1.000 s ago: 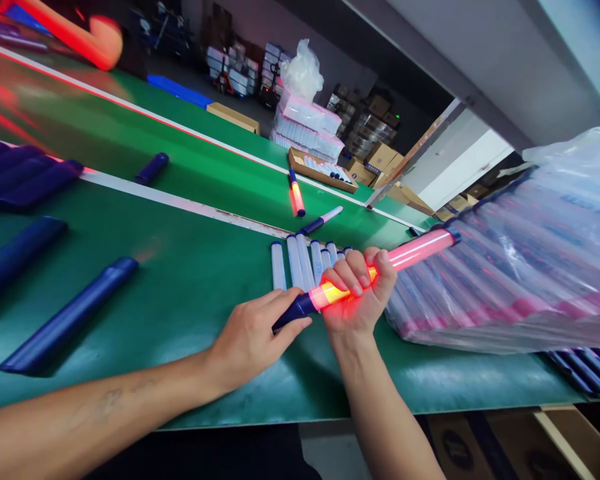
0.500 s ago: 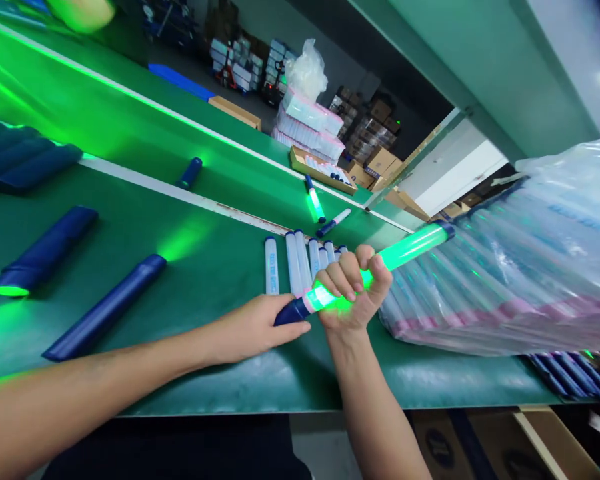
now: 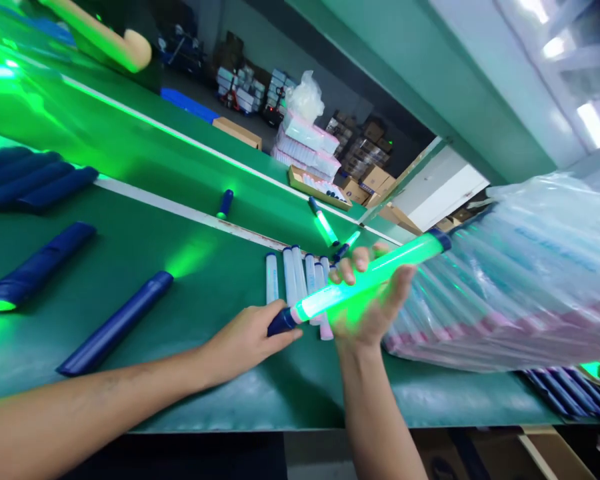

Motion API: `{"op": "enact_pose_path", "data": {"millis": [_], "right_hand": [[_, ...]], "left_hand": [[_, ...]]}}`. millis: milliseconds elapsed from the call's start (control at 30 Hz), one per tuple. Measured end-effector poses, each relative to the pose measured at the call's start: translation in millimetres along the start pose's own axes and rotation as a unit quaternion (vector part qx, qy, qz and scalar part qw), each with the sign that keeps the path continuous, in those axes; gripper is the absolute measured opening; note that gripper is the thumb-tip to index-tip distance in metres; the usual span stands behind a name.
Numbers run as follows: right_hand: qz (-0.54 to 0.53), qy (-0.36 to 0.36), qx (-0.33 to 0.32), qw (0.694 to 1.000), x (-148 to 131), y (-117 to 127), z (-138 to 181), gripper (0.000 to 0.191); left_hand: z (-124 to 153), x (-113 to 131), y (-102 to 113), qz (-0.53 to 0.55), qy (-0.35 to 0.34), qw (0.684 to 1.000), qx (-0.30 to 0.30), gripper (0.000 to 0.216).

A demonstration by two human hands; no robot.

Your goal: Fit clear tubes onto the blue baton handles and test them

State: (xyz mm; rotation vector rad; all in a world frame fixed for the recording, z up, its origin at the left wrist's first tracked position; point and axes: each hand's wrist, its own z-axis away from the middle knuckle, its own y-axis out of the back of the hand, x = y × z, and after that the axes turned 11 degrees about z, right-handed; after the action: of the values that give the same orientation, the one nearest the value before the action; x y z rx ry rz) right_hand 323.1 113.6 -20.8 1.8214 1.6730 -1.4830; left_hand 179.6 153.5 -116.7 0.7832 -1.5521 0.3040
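My left hand [image 3: 260, 330] is closed on the dark blue handle end of a glowing green light stick [image 3: 370, 277]. The stick slants up to the right, and a dark blue cap tops its far end. Behind its lit tube my right hand [image 3: 365, 307] has its fingers and thumb spread, the palm glowing green; whether the palm touches the tube I cannot tell. Several unlit white tubes [image 3: 272, 277] lie just beyond my hands, partly hidden by the stick and the right hand.
Dark blue sleeves [image 3: 117, 323] lie on the green bench [image 3: 205, 400] to the left, some with green light at their ends. A plastic-wrapped bundle of tubes [image 3: 520, 287] fills the right side. Across the divider are lit sticks [image 3: 325, 223] and a carton [image 3: 320, 187]. Another person's arm [image 3: 100, 33] shows far left.
My right hand's fingers have uncurled from the light stick, leaving more of the lit tube in sight. My left hand keeps its grip on the handle. The view has shifted slightly.
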Motion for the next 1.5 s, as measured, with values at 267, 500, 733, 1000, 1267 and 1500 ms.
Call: {"op": "enact_pose_path", "data": {"millis": [267, 500, 733, 1000, 1267, 1500], "right_hand": [[0.085, 0.054, -0.158, 0.982, -5, -55, -3, 0.033], [0.07, 0.03, -0.147, 0.986, 11, -57, 3, 0.034], [0.368, 0.041, -0.143, 0.918, 37, 24, -54, 0.04], [0.786, -0.138, -0.025, 0.602, 54, 186, -63, 0.044], [0.767, -0.131, 0.016, 0.628, 62, 192, -66, 0.052], [0.501, -0.088, 0.031, 0.861, 34, 175, -69, 0.057]], "left_hand": [[5, -21, 4, 0.29, -0.099, 0.95, 0.061, 0.03], [9, -31, 5, 0.291, -0.098, 0.95, 0.046, 0.027], [-40, 3, 25, 0.139, 0.005, 0.987, 0.083, 0.043], [-191, -1, 121, -0.21, 0.11, 0.931, 0.277, 0.053], [-266, -21, 42, -0.191, 0.154, 0.94, 0.237, 0.038], [-173, 12, 37, -0.035, 0.056, 0.981, 0.183, 0.042]]}}
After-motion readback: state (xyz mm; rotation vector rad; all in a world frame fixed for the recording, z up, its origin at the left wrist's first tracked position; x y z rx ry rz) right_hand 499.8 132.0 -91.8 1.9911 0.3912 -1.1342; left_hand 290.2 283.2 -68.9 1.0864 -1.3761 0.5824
